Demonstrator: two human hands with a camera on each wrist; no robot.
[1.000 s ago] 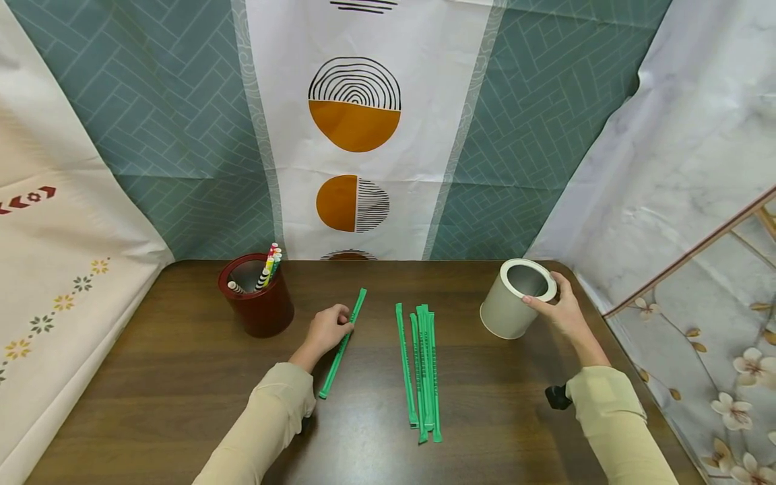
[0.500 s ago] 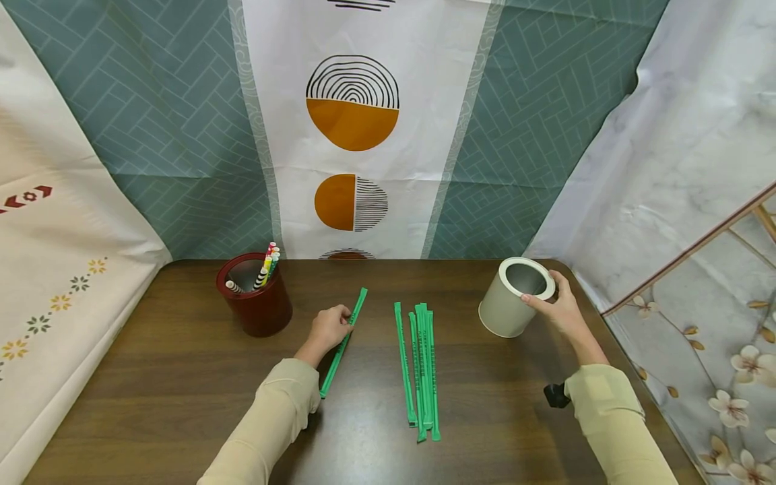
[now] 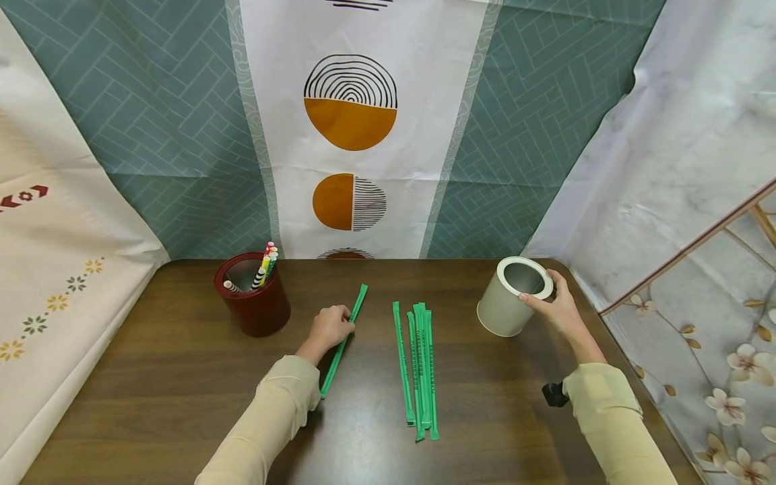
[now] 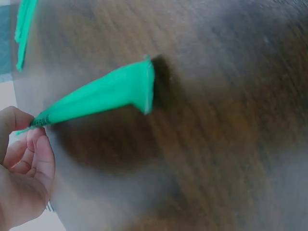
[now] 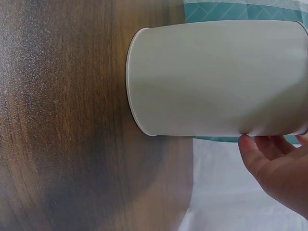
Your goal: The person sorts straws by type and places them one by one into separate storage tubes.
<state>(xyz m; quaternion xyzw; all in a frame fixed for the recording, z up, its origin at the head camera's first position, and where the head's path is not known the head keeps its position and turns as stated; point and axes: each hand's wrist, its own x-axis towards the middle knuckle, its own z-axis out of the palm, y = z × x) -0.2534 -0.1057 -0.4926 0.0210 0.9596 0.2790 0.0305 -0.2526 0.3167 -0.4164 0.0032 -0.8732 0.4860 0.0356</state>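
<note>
Left of the table's middle, my left hand (image 3: 330, 327) pinches a straw in a green paper wrapper (image 3: 337, 367) between thumb and fingertips. In the left wrist view, the wrapper's flat near end (image 4: 137, 86) juts out over the table, with a shadow beside it. My right hand (image 3: 564, 310) grips an off-white round can (image 3: 503, 306) by its upper right side, thumb at the rim and fingers round the back. The can stands upright at the back right, its open mouth facing up. In the right wrist view its base edge (image 5: 132, 82) meets the wooden tabletop.
Several more green wrapped straws (image 3: 422, 370) lie side by side between the hands. A dark red round pot (image 3: 257, 313) stands at the back left, holding several pens (image 3: 267, 266) with coloured and striped ends. Patterned cloths (image 3: 182, 135) hang behind the table's back edge.
The left hand's straw has shifted very slightly, its far end a touch higher in view. The right hand keeps its grip on the can. The head view has drifted a little.
</note>
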